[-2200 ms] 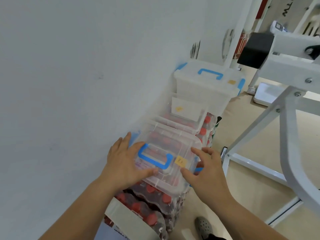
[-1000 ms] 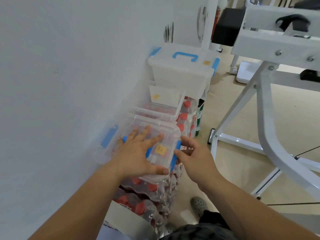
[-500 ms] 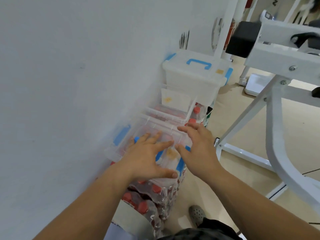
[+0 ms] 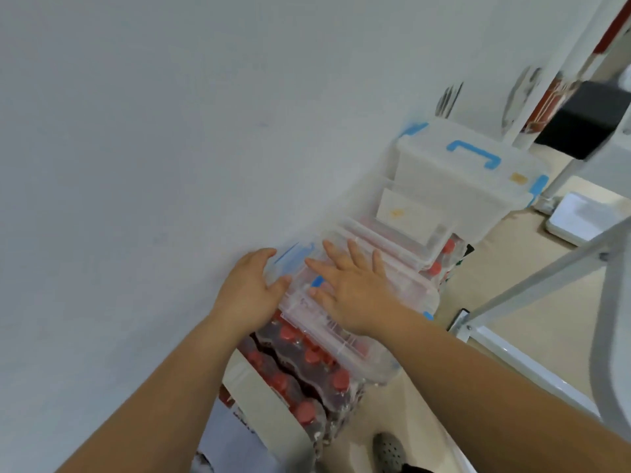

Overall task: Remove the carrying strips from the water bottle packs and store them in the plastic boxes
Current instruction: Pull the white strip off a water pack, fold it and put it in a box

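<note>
A clear plastic box with blue latches lies on top of shrink-wrapped water bottle packs with red caps, right against the wall. My left hand curls around the box's wall-side end beside a blue latch, thumb on the lid. My right hand lies flat on the lid with fingers spread, covering most of the blue handle. Behind it sits a second clear box, and further back a taller white box with a blue handle. No carrying strip is visible.
The white wall runs close along the left. A white metal frame slants across the right over the beige floor. A cardboard box sits below the packs, with a grey shoe near the bottom edge.
My right hand has moved from the box's right edge onto the top of the lid. My left hand has slid off the lid to the wall-side end.
</note>
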